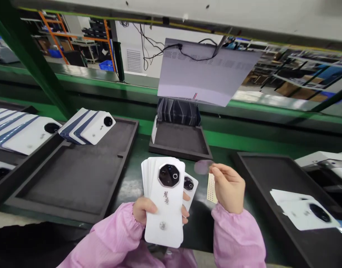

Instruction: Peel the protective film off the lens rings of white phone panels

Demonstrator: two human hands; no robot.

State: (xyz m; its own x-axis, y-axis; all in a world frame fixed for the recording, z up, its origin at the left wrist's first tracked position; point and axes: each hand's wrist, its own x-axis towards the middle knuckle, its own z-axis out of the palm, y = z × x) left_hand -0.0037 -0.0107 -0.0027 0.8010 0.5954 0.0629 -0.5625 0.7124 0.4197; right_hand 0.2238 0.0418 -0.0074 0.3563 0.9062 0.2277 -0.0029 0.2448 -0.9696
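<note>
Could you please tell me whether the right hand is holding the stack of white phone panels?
No, the left hand grips the stack of white phone panels, while the right hand pinches a translucent film.

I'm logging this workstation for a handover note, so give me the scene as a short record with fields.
Left hand: holds a fanned stack of white panels, dark camera window uppermost
Right hand: pinches a translucent film at its edge
Near right hand: yellowish sheet with rows of small marks
Left tray: overlapping panels at its far end
Right tray: white pieces
Sleeves: pink
</note>
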